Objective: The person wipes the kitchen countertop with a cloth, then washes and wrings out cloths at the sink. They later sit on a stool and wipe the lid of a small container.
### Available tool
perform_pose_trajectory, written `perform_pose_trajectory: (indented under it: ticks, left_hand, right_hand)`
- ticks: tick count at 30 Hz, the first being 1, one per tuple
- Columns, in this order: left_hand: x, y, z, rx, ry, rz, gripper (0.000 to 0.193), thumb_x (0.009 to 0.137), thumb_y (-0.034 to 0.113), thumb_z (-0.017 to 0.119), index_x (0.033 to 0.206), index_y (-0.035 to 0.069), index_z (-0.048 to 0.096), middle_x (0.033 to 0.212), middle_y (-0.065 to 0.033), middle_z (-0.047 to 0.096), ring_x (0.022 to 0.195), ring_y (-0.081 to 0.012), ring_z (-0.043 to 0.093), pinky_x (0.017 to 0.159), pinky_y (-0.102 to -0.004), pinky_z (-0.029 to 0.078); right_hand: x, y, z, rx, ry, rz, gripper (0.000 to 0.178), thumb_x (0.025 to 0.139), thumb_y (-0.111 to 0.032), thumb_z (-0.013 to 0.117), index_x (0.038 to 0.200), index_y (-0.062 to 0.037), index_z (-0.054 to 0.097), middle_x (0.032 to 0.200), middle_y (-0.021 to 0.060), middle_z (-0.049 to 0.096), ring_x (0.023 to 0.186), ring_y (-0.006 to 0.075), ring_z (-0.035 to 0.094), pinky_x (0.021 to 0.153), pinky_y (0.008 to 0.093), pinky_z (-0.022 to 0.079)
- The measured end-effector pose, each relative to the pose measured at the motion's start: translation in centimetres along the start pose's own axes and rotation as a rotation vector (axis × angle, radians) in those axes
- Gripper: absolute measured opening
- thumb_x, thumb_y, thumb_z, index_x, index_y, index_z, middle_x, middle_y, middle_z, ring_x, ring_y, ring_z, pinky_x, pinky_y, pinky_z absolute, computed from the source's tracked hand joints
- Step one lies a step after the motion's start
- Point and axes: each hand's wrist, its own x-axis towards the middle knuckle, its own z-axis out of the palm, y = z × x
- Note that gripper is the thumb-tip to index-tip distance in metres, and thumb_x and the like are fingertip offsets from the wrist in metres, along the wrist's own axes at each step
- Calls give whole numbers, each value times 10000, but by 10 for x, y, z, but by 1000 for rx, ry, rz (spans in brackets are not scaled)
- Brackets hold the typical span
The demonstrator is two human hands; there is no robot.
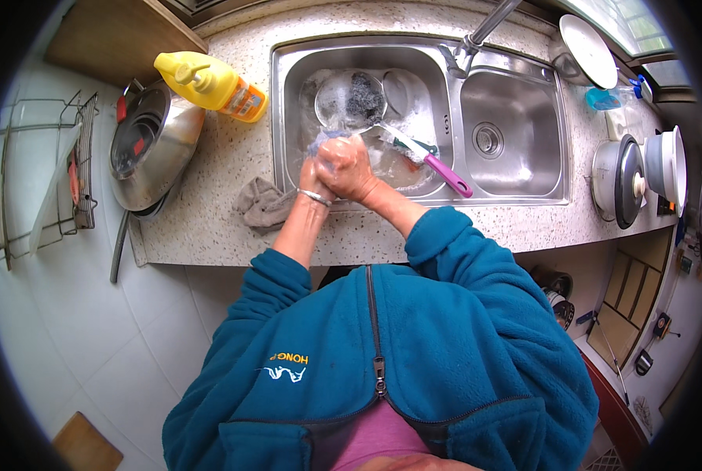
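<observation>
Both my hands are pressed together over the front of the left sink basin (288, 118). My left hand (312, 179), with a metal bangle on its wrist, and my right hand (349, 166) are closed around a pale blue-white cloth (322, 141) that sticks out above the fingers. Behind them in the basin lie a glass bowl (337, 100) holding a dark scouring pad (364, 96) and some wet dishes. A utensil with a pink and teal handle (444, 173) lies slanted across the basin, right of my right hand.
A yellow detergent bottle (210, 82) lies on the speckled counter (225, 157) beside a steel wok (151, 145). A grey rag (262, 204) sits by the sink's edge. The faucet (477, 39), right basin (512, 129), white plate (589, 51) and pots (630, 179) are to the right.
</observation>
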Motion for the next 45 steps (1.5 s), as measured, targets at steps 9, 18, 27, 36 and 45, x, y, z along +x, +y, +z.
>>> perform_pose_trajectory:
  ticks: [9,18,27,36,45]
  left_hand:
    - [-20,24,-6,578,310,22,552,879,256,557,1381,119,373,1262,-100,477,1129,-303,502,719,-575,493]
    - [3,35,-22,472,438,-245,907,831,455,613,1498,190,57,1543,-170,-71,1340,-562,15,855,-764,307]
    - [6,16,-23,296,-64,86,382,972,235,441,1312,61,449,960,-51,590,888,-203,595,831,-391,506]
    - [5,11,11,63,-137,-76,217,939,185,515,1089,36,563,969,-45,624,888,-166,614,862,-317,491]
    - [-22,42,14,690,373,7,603,924,283,554,1418,69,283,1366,-191,381,1195,-393,440,880,-579,433]
  right_hand:
    - [-28,97,5,-257,-638,210,194,840,-237,538,915,-77,619,794,187,646,780,359,643,670,454,509]
    - [-40,111,66,-197,-1143,477,187,780,-165,552,877,-64,675,917,163,674,873,305,649,746,385,516]
    - [-6,-40,-16,170,-319,160,182,689,-255,658,733,-81,624,809,140,535,874,337,556,680,425,476]
    - [17,5,-13,-130,17,127,172,735,-277,588,653,-125,592,642,94,569,636,272,593,583,386,483]
    - [-28,105,8,-399,-787,458,286,831,-183,555,1090,-65,532,847,225,657,815,387,648,713,485,511]
